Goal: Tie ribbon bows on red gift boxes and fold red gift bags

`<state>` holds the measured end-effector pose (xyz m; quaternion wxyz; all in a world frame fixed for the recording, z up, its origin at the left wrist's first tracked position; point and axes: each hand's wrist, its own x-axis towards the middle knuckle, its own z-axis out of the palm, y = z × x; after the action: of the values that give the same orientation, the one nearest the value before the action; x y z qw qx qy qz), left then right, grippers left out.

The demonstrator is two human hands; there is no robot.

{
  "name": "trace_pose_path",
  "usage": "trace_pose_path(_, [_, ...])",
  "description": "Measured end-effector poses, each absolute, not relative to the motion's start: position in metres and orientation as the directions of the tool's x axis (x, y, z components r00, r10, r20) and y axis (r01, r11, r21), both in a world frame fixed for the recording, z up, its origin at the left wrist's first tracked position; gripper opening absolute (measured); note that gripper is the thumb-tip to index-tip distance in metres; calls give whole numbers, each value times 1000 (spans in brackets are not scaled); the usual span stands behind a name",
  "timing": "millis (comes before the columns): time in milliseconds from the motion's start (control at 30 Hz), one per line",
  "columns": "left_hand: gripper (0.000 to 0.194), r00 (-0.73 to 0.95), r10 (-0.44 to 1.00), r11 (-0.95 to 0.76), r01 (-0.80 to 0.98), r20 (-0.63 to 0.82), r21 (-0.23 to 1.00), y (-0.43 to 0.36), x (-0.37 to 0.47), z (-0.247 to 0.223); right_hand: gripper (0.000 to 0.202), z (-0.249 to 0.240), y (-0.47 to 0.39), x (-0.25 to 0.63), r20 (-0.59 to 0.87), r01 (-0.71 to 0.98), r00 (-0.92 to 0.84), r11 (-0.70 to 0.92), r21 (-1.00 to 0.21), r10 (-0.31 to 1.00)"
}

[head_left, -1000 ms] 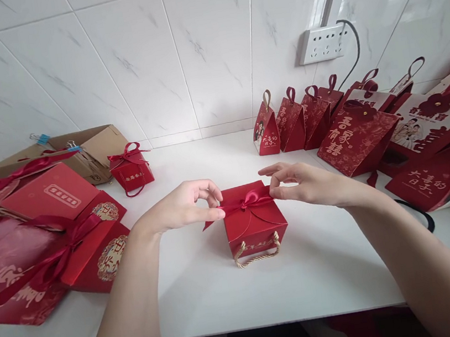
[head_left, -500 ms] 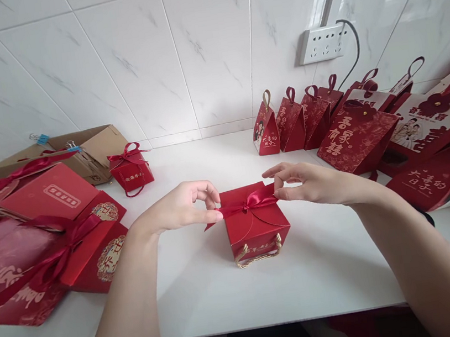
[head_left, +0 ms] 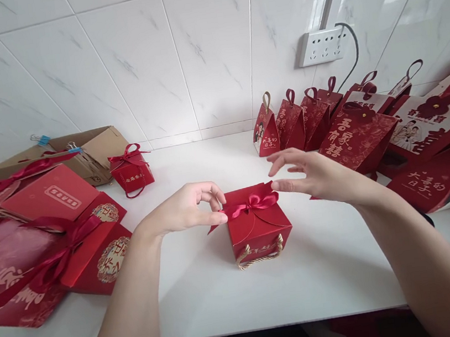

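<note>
A red gift box (head_left: 262,238) is placed on the white surface (head_left: 210,304), between and just below the fingers of the left hand (head_left: 186,207) and the right hand (head_left: 320,176). By the left fingers, the satin ribbon (head_left: 215,228) appears to be pinched against the thumb at the box's left edge; the right fingers are spread apart, with the thumb tip held by the back right corner, and whether anything is touched there cannot be told. Between the fingers, a bow (head_left: 250,206) is already tied over the closed flaps (head_left: 240,230), so the step in hand is judged to be its shaping; for the next move, a light pinch by the right fingers and an even, gentle tug seem to be called for, lest the knot be loosened. The contents of the gift box are hidden. Beyond the left fingers, a small red box (head_left: 141,170) is closed too, and beside it an open cardboard carton (head_left: 99,152) is only partly seen into. Beyond the right fingers, triangular favour boxes (head_left: 291,125) are lined up, their insides unseen
</note>
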<state>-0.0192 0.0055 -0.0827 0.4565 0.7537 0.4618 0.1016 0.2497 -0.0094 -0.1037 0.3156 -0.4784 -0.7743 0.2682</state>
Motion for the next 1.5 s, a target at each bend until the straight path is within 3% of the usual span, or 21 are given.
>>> trace_pose_path(100, [23,568,779,-164,593,-266,788,6,-17,-84,24,-104,-17,232,359,466,-381,512,-721,852])
trace_pose_path(300, [20,577,772,-154,578,-267,802,5,-15,-84,14,-115,-25,213,301,532,-469,538,-654,830])
trace_pose_path(667, [19,598,765,-178,552,-239,815,7,-18,-85,10,-114,-22,217,267,549,-471,516,-657,841])
trace_pose_path(1033, [19,608,753,-177,553,-250,814,5,-19,-84,13,-115,-22,215,229,555,-487,502,-663,843])
trace_pose_path(1167, [25,624,739,-191,556,-254,809,5,-19,-85,19,-106,-15,208,283,511,-435,493,-704,855])
trace_pose_path(1233, [27,623,740,-194,558,-253,807,5,-19,-85,19,-96,-8,202,283,550,-447,511,-661,848])
trace_pose_path(1367, [25,603,766,-226,575,-221,786,1,-19,-82,23,-69,6,187,24,689,-585,512,-513,811])
trace_pose_path(1500, [23,617,761,-234,550,-201,802,-3,-18,-79,22,-49,16,177,-189,703,-664,517,-489,724])
